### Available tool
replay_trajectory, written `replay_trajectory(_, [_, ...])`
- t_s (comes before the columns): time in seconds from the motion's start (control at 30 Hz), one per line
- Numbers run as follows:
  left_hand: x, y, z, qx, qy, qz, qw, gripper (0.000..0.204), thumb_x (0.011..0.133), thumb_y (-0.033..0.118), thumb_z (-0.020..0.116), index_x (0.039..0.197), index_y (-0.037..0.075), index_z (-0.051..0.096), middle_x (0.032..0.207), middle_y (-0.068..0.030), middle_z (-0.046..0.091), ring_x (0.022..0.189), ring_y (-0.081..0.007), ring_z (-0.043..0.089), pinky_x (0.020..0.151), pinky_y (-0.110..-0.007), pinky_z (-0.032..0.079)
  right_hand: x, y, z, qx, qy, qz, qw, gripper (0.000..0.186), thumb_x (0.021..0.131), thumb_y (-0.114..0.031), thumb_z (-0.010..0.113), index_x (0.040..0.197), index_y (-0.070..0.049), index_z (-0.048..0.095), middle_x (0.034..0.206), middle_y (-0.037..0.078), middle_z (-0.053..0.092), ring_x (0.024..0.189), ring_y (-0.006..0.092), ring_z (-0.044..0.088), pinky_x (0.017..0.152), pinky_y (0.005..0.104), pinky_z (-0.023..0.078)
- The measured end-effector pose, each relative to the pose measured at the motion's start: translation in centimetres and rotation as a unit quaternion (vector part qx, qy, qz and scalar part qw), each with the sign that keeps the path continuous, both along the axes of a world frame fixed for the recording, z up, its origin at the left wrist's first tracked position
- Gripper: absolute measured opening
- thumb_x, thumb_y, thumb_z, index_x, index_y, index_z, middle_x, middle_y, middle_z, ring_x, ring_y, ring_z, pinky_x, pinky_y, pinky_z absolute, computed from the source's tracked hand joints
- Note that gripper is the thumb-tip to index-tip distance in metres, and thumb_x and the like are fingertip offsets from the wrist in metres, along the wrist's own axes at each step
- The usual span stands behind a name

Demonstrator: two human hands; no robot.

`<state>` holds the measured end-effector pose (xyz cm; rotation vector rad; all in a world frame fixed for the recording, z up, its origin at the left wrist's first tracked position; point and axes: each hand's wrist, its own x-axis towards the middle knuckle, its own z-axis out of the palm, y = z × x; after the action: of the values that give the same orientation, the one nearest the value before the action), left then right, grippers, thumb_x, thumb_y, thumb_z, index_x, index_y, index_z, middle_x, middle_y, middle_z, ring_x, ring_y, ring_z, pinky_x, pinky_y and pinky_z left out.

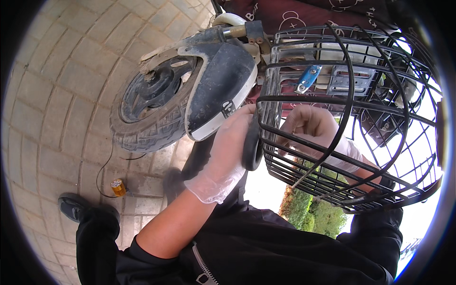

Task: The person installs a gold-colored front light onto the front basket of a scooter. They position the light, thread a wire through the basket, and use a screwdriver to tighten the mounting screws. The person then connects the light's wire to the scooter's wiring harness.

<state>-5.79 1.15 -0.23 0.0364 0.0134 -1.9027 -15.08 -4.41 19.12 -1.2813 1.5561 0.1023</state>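
Observation:
My left hand [231, 148], in a thin translucent glove, reaches up between the dark front fender [221, 78] and the base of a black wire basket [350, 102]. Its fingertips are hidden behind the basket's edge, next to a curved black rubbery piece [252, 147]. On the other side, my right hand [316, 133], gloved too, shows through the basket wires. Its fingers are curled and pinched together near the basket's base; whatever they hold is too small to make out. A blue metal piece with screws [309, 79] shows at the basket's base, beside a grey slotted bracket [350, 80].
A treaded front wheel [152, 104] stands left of the basket. On the brick paving [61, 114] lies a small gold cylinder [118, 187] with a thin dark wire, near a black shoe [74, 206]. Dark red patterned fabric [308, 13] covers the vehicle's far side.

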Motion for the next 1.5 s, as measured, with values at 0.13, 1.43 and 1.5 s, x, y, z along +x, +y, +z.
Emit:
replay_trajectory(0.13, [-0.1, 0.0, -0.2, -0.124, -0.294, 0.126, 0.939, 0.041, 0.089, -0.001, 0.064, 0.130, -0.001, 0.058, 0.109, -0.0041, 0.067, 0.092, -0.0096, 0.065, 0.078, -0.022, 0.052, -0.2, -0.4, 0.8, 0.046, -0.028, -0.065, 0.996, 0.027, 0.080, 0.011, 0.054, 0.104, 0.004, 0.062, 0.094, 0.008, 0.068, 0.085, 0.0148, 0.065, 0.080, 0.0274, 0.052])
replay_trajectory(1.43, [2.2, -0.6, -1.4, -0.177, -0.005, -0.059, 0.982, 0.068, 0.079, 0.001, 0.076, 0.140, 0.000, 0.046, 0.117, -0.0061, 0.063, 0.103, -0.0132, 0.060, 0.093, -0.029, 0.049, 3.9, 0.5, -0.2, -0.027, 0.245, 0.571, 0.783, 0.025, 0.078, -0.010, 0.079, 0.094, -0.002, 0.062, 0.081, 0.006, 0.065, 0.072, 0.0189, 0.065, 0.062, 0.0320, 0.051])
replay_trajectory(1.5, [2.2, -0.6, -1.3, -0.172, -0.017, -0.066, 0.983, 0.069, 0.079, 0.003, 0.078, 0.139, 0.000, 0.045, 0.118, -0.0067, 0.063, 0.106, -0.0142, 0.060, 0.096, -0.030, 0.048, 3.3, 0.1, -0.3, -0.119, 0.167, 0.624, 0.754, 0.022, 0.078, -0.010, 0.079, 0.088, -0.002, 0.062, 0.078, 0.006, 0.063, 0.067, 0.0205, 0.063, 0.058, 0.0324, 0.050])
